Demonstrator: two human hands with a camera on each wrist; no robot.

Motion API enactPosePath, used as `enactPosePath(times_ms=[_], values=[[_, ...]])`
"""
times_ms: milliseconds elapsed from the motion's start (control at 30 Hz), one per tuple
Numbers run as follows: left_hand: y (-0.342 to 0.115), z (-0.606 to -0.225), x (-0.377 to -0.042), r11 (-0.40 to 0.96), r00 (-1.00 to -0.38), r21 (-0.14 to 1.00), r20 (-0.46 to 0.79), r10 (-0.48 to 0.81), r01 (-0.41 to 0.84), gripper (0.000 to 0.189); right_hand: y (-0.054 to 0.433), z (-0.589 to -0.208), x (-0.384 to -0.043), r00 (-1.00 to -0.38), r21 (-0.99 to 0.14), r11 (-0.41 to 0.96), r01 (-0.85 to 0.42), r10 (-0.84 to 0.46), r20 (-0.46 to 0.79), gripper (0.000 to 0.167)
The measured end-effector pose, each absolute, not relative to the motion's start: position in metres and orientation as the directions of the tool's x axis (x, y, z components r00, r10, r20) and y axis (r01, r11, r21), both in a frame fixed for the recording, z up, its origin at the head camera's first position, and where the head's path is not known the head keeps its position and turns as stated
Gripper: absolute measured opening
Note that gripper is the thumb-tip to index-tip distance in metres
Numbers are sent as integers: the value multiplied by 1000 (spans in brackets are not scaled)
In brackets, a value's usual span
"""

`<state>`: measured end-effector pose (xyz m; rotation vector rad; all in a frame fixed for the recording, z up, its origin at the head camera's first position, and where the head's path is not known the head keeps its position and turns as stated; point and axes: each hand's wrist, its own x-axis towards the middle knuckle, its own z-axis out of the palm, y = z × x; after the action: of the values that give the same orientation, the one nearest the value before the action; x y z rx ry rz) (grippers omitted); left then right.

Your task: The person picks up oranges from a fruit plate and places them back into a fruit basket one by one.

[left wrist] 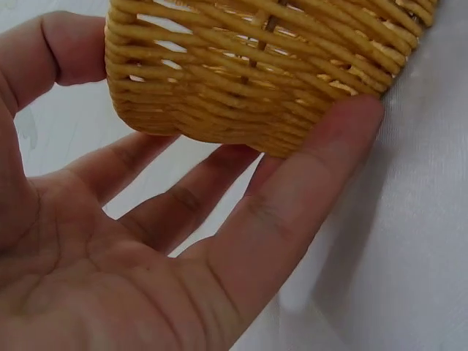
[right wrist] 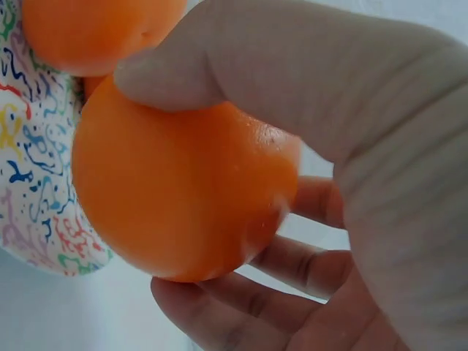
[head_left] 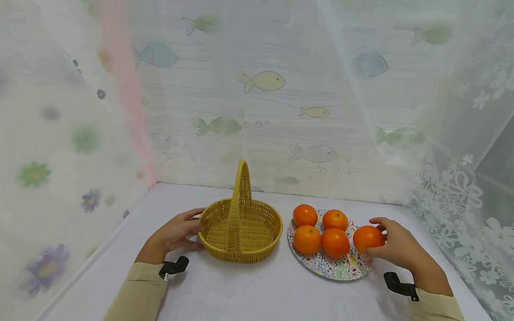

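A yellow wicker basket (head_left: pixel 257 256) with a tall arched handle stands upright on the white-covered table, and nothing lies inside it. My left hand (head_left: pixel 180 233) is at its left end, fingers spread and resting against the outer wall; the left wrist view shows the thumb low along the weave. To the right lies a round plate (head_left: pixel 321 267) with a multicoloured squiggle pattern, bearing several oranges (head_left: pixel 307 239). At the plate's right edge my right hand (head_left: pixel 393 243) grips another orange (right wrist: pixel 183 183), thumb on one side and fingers round the other.
White cloth covers the table (head_left: pixel 242 303). A curtain (head_left: pixel 258 132) printed with fish hangs along the back edge. Flowered fabric (head_left: pixel 66 181) borders the left side, and sheer lace (head_left: pixel 465 227) borders the right.
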<state>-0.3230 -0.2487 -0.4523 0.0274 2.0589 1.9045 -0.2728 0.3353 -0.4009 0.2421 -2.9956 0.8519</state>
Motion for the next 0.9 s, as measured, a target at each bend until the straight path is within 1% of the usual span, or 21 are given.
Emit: enactPosePath(times_ms=[133, 267, 433, 600, 800, 900], values=[[-252, -453, -325, 102, -938, 973, -226, 263, -206, 76, 333, -397, -271, -980, -509, 838, -196, -159, 116, 80], [-253, -454, -327, 94, -935, 974, -225, 273, -207, 74, 329, -394, -269, -978, -516, 832, -204, -154, 138, 76], [-252, -457, -328, 73, -934, 972, -235, 267, -224, 73, 325, -391, -266, -980, -549, 813, -196, -145, 136, 79], [-249, -458, -326, 59, -935, 973, -232, 270, -224, 74, 319, -387, -264, -977, -552, 807, -209, -141, 163, 80], [-251, -459, -329, 60, -933, 969, -245, 262, -238, 75, 310, -384, -264, -971, -562, 795, -231, -147, 190, 82], [-252, -459, -329, 54, -935, 968, -250, 252, -245, 75, 306, -382, -264, -962, -569, 779, -262, -166, 216, 84]])
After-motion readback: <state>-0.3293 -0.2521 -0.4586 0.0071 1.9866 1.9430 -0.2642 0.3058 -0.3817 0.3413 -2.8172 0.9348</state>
